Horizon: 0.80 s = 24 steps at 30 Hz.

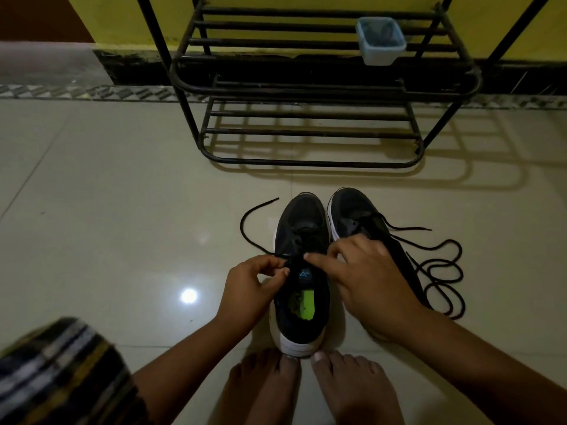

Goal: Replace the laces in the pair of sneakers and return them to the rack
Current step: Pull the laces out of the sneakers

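Two dark sneakers stand side by side on the tiled floor (107, 185), toes toward the rack (306, 87) and heels toward the person's bare feet (306, 384); each shoe's long axis runs from the near edge of the floor toward the wall. The left sneaker (302, 271) is the one being worked: the left hand (248, 289) pinches its lace (254, 222) at the upper eyelets, fingers curled round the cord, while the free end arcs away to the left and forward. The right hand (365, 277) lies over the gap between the shoes, its index finger extended and its tip touching the same eyelet area; whether it pinches any cord cannot be told. The right sneaker (362, 219), partly covered by that hand, trails a loose lace (441, 271) coiled on the floor to its right. Both hands sit directly above the left shoe's tongue, the left one nearer the free end, so tightening would probably run along the shoe's axis. A pale tub (380, 41) sits on the rack's upper tier, right side.
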{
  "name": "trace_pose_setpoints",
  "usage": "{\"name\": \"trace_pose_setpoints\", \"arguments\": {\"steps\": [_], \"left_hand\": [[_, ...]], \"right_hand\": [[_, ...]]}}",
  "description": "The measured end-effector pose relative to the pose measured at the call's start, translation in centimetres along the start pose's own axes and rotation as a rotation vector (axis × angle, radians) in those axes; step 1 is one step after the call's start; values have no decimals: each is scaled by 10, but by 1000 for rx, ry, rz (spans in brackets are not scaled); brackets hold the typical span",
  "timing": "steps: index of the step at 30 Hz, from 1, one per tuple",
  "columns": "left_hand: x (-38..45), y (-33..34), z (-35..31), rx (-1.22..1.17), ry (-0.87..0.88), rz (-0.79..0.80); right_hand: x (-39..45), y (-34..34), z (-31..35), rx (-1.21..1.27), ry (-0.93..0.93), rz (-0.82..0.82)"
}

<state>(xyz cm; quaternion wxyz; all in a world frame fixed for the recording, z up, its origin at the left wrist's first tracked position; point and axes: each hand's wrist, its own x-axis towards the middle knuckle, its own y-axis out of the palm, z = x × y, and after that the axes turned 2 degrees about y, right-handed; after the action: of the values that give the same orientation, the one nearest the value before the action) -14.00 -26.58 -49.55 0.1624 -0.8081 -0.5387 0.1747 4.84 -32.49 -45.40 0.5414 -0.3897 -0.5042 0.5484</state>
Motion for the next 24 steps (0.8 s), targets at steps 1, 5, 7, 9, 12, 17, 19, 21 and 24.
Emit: {"name": "trace_pose_setpoints", "arguments": {"steps": [1,5,7,9,12,17,19,21,24], "left_hand": [[0,0,1,0,0,-2],[2,-3,6,-25,-3,27],[5,-7,11,5,-15,56],[7,-10,15,28,-41,72],[8,-12,16,52,-66,56],[8,-8,12,120,46,35],[11,-6,7,240,128,41],[14,-7,2,433,257,34],[17,-4,-5,648,376,61]], "right_hand": [[-2,5,2,-71,-33,19],[-6,10,-1,-160,-38,71],[-7,8,-3,-213,-31,64],[-8,6,-4,-234,-14,27],[-8,5,-6,-226,5,-33],[-5,6,3,-212,41,32],[-6,7,7,-222,69,80],[-9,10,10,-239,90,118],[-13,16,10,-265,114,151]]}}
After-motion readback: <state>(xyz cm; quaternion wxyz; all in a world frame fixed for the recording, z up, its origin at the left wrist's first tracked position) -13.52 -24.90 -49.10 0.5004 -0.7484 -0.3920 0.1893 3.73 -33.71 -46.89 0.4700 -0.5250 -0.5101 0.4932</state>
